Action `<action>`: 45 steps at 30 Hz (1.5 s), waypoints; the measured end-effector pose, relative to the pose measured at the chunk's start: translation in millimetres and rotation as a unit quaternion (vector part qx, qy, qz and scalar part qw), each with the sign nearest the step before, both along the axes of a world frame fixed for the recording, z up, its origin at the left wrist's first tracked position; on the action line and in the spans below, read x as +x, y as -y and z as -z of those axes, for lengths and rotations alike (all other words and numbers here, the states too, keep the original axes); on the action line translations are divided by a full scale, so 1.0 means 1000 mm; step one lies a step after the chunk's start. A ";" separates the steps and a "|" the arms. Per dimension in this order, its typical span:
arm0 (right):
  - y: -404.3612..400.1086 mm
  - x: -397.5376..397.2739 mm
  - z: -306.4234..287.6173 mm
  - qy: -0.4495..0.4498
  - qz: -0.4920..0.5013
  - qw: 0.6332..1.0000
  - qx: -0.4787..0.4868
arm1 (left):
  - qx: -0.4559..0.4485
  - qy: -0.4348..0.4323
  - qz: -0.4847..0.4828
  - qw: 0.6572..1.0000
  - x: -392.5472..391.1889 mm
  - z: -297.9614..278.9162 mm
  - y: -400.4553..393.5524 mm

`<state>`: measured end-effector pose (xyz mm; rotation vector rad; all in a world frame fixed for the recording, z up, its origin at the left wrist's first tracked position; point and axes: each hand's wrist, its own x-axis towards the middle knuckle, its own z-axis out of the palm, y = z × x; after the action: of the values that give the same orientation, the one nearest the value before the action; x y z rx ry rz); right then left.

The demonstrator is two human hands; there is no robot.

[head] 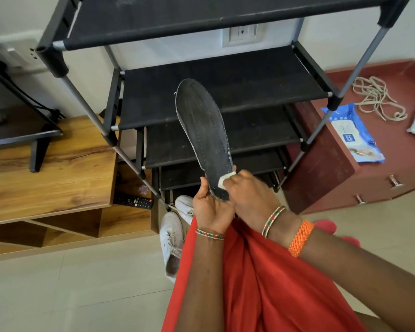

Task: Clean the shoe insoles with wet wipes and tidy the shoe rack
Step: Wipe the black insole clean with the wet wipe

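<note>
A long dark grey insole [203,130] stands upright in front of the black shoe rack [216,92], toe end up. My left hand [211,209] grips its heel end from below. My right hand [252,192] pinches a folded white wet wipe [224,180] against the insole's right edge near the heel. A blue pack of wet wipes [352,135] lies on the maroon cabinet to the right. Two white sneakers [171,238] sit on the floor at the rack's foot, partly hidden by my red garment.
A wooden TV unit [50,173] with a TV stand stands left of the rack, and a black remote [133,202] lies on its lower ledge. The maroon drawer cabinet [374,178] on the right carries a coiled rope [376,97]. Beige floor tiles lie below.
</note>
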<state>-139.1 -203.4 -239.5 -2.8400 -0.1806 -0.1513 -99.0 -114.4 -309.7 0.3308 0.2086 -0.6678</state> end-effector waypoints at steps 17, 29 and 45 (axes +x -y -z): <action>0.013 0.029 0.001 -0.001 0.010 0.995 0.099 | 0.053 0.064 0.036 0.996 -0.005 -0.003 -0.004; 0.012 0.022 0.002 0.044 0.010 0.999 -0.004 | 0.106 0.011 -0.007 0.994 0.003 -0.011 0.011; 0.045 0.058 -0.019 0.090 0.075 0.993 0.010 | 0.223 0.061 0.032 0.972 0.006 -0.022 0.003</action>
<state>-81.0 -248.2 -220.5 -2.8166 -0.0013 -0.4403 -92.7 -117.8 -287.3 0.8103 0.2304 -0.6576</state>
